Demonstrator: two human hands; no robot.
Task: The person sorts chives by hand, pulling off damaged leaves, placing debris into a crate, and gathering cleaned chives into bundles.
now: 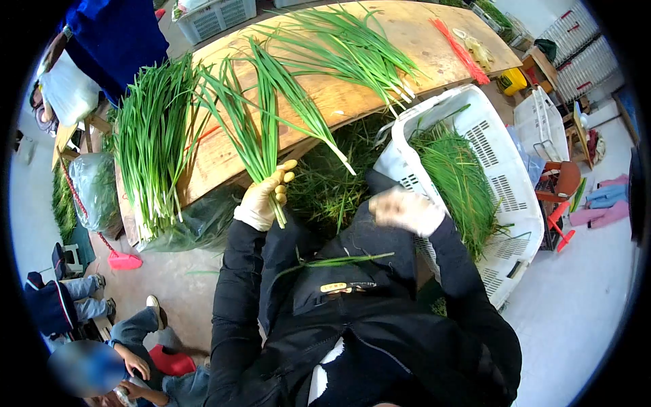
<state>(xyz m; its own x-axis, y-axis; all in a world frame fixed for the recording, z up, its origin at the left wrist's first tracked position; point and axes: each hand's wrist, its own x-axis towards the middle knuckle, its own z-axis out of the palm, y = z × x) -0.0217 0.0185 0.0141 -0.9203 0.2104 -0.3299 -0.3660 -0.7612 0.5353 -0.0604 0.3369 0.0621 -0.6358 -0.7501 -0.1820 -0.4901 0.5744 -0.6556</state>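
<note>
Here, I see the left hand (264, 197), gloved, its fingers pinching the lower stems of a bunch (263, 161) whose leaves reach over the table (420, 41). The right hand (407, 211) is blurred beside the crate (522, 220); I can't tell how its fingers stand. Loose greens (461, 183) lie inside the crate.

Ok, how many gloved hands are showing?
2: the left hand, gripping chives by the wooden table's near edge, and the right hand, blurred, beside the white plastic crate. Others could be hidden.
</note>
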